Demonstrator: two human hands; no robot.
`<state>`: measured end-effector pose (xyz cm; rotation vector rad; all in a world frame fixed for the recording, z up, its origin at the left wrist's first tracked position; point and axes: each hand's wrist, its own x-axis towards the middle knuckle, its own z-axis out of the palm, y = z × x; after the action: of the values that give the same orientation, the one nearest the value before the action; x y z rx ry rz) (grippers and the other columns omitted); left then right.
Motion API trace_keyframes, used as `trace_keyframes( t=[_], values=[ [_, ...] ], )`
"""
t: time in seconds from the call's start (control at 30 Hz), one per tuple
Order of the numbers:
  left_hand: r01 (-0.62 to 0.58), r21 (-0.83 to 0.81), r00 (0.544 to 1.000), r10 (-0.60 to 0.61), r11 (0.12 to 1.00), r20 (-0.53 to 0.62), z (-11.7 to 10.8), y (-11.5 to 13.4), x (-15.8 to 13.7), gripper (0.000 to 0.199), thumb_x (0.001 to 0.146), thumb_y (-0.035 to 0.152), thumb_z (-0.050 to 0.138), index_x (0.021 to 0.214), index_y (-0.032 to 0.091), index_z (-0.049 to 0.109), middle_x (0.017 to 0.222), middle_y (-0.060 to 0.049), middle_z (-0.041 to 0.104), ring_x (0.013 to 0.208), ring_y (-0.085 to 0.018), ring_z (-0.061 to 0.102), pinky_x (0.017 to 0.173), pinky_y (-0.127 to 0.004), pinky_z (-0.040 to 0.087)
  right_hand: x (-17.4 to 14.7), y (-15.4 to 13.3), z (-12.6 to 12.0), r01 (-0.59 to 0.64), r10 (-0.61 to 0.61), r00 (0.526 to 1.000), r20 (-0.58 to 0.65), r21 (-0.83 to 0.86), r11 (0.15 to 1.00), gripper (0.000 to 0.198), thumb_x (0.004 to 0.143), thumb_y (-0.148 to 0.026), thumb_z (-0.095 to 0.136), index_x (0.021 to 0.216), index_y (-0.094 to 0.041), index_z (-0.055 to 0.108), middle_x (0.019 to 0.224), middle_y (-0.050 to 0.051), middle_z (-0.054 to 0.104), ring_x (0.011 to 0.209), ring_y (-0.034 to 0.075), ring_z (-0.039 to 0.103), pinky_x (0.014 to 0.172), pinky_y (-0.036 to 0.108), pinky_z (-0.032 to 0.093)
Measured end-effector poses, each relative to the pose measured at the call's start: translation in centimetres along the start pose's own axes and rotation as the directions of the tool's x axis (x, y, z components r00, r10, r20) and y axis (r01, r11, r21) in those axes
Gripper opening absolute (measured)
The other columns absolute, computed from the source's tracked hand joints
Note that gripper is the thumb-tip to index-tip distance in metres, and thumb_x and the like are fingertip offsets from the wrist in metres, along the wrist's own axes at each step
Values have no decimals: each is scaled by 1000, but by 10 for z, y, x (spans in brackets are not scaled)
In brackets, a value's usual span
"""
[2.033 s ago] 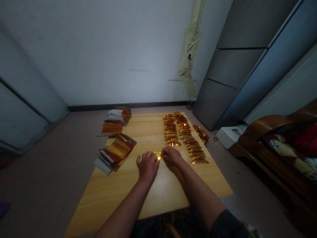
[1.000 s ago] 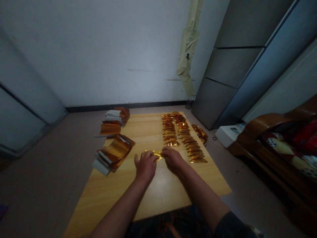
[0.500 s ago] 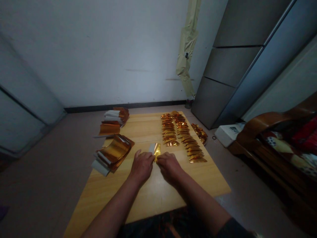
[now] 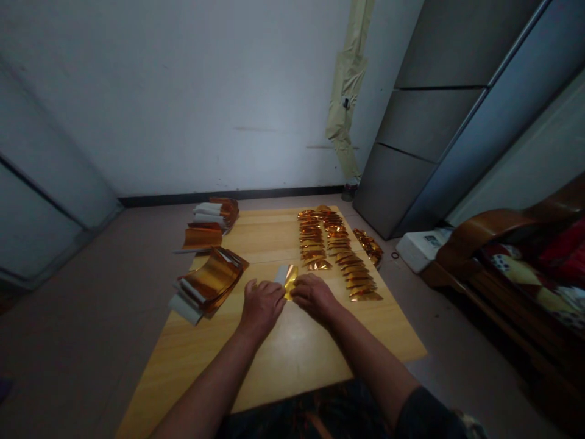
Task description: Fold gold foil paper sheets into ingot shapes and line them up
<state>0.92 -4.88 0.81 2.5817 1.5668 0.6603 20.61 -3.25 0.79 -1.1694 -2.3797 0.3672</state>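
Observation:
Both my hands work at one sheet of gold foil paper (image 4: 291, 275), partly folded, with a pale grey strip showing along its left side. My left hand (image 4: 262, 303) grips the sheet's left edge near the tabletop, its fingers closed and the thumb side hidden. At the right edge, the bent fingers of my right hand (image 4: 315, 295) are closed on the foil. Folded gold foil pieces (image 4: 356, 277) stand in overlapping rows to the right of my hands. Left of them lies a stack of flat, curling foil sheets (image 4: 211, 277), gold on one face and grey on the other.
The wooden table (image 4: 278, 353) stands near a white wall. A second bunch of foil sheets (image 4: 203, 236) lies at its far left edge. Past the right edge sits a heap of folded foil (image 4: 368, 245). Beyond are a white box (image 4: 418, 249), a fridge (image 4: 411, 122) and a wooden bench (image 4: 498, 225).
My right hand has shifted slightly up and its fingers have moved along the foil's right edge. More of the gold face shows between the hands. The left hand has barely moved.

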Motion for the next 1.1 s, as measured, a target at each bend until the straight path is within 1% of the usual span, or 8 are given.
trace_keyframes(
  t=[0.37,0.5,0.6,0.7,0.77,0.87,0.97,1.1],
  values=[
    [-7,3,1000,7,1000,-25,-2,3,-2,18,89,26,54,99,28,69,102,-3,72,97,-22,61,104,-53,24,5,3,10,29,-30,999,-30,-58,998,19,92,-26,57,80,-20,71,91,5,66,85,16,53,78,27,37],
    [-22,1,999,22,1000,-41,-3,7,-2,17,87,28,57,99,27,69,102,-3,72,97,-23,61,106,-55,22,9,0,9,21,-22,999,-33,-19,1000,19,93,-24,55,81,-19,69,88,4,65,82,16,52,76,26,37],
    [-6,13,998,7,1000,-65,0,7,-3,17,88,28,55,96,28,70,99,-3,73,95,-23,61,106,-55,22,8,-1,5,30,-28,999,-28,64,998,18,93,-24,54,84,-19,69,90,4,66,85,16,54,80,27,38],
    [8,18,997,-7,1000,-77,3,7,-3,17,89,27,54,94,27,70,98,-3,73,94,-22,61,106,-55,22,4,0,0,52,-50,999,-19,125,991,14,89,-18,57,92,-21,70,100,4,67,94,16,56,87,28,39],
    [7,16,997,-6,1000,-75,3,6,-3,18,90,26,53,95,28,71,99,-3,74,93,-22,61,105,-55,23,2,2,-2,52,-50,999,-17,132,990,19,87,-13,56,94,-22,71,107,4,66,99,17,56,90,29,39],
    [10,16,997,-9,1000,-77,3,6,-3,19,89,26,53,94,28,71,100,-4,74,94,-22,62,105,-54,24,3,3,-1,30,-28,999,-15,120,992,18,88,-15,57,92,-23,73,108,3,66,99,16,56,91,30,39],
    [7,9,998,-7,1000,-68,1,6,-4,19,88,25,53,95,28,70,102,-4,73,95,-22,62,105,-55,23,7,1,2,-5,8,1000,-23,112,994,12,89,-21,61,88,-22,73,102,3,68,94,15,57,87,28,40],
    [-14,-26,999,13,1000,-45,-3,4,-8,22,88,22,51,101,28,68,110,-4,72,101,-22,62,107,-55,22,13,-2,5,-58,62,998,-31,119,991,13,89,-20,61,83,-21,72,96,2,68,89,14,56,83,27,39]
  ],
)
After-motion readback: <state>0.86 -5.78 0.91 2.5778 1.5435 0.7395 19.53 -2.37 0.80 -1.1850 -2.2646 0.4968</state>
